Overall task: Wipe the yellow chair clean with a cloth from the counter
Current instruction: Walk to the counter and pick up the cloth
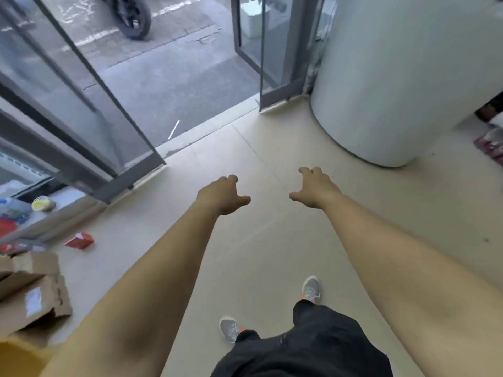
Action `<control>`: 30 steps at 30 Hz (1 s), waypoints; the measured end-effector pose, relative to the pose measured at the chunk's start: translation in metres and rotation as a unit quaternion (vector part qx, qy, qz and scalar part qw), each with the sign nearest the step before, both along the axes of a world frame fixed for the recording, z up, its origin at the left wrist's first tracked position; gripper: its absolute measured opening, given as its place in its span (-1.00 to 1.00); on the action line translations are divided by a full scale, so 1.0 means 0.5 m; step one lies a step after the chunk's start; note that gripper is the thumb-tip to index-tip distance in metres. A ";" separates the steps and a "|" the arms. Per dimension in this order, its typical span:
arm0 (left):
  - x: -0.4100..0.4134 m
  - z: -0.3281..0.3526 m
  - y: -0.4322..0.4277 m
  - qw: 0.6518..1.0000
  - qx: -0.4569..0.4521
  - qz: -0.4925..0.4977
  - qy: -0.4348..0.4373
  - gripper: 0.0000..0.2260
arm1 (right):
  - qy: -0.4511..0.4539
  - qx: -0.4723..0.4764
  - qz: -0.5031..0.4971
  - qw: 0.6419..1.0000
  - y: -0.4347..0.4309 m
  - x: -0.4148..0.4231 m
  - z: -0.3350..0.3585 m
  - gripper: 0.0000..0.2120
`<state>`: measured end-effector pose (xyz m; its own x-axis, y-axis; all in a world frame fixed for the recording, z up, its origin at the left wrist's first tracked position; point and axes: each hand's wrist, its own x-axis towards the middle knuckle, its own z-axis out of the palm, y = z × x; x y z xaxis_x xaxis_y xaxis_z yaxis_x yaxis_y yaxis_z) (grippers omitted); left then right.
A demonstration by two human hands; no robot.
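- Fingers of the left hand and those of the right hand are loosely curled, spread, holding nothing.
- A yellow patch, perhaps the chair, sits well behind and left of the left fingers; its axis and facing cannot be told.
- Cardboard boxes lie just beyond it.
- A glass door stands ahead-left of the fingers, a white column ahead-right.

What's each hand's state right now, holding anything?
Left hand: open, fingers loosely curled, holding nothing.
Right hand: open, fingers loosely curled, holding nothing.
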<state>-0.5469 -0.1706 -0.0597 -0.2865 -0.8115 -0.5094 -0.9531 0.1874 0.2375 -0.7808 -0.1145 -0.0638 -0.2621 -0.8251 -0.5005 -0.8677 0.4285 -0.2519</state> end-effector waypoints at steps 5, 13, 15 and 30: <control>-0.367 0.027 -0.043 0.995 -0.025 -0.100 0.013 -0.35 | 0.007 -0.017 -0.103 0.995 0.050 -0.337 0.024 -0.24; -0.910 0.093 -0.089 0.971 -0.072 -0.225 0.043 -0.35 | 0.025 -0.065 -0.230 0.971 0.103 -0.822 0.103 -0.25; -1.021 0.112 -0.107 0.962 -0.086 -0.252 0.051 -0.36 | 0.035 -0.077 -0.249 0.965 0.102 -0.917 0.123 -0.28; -1.720 0.151 -0.383 0.920 -0.122 -0.348 0.129 -0.37 | 0.076 -0.112 -0.314 0.940 -0.138 -1.502 0.182 -0.29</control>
<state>-1.4067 -0.3623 0.0157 -0.8667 -0.4659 -0.1781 -0.4988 0.8095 0.3098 -1.5317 -0.1833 0.0272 -0.7869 -0.5637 -0.2509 -0.4945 0.8194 -0.2901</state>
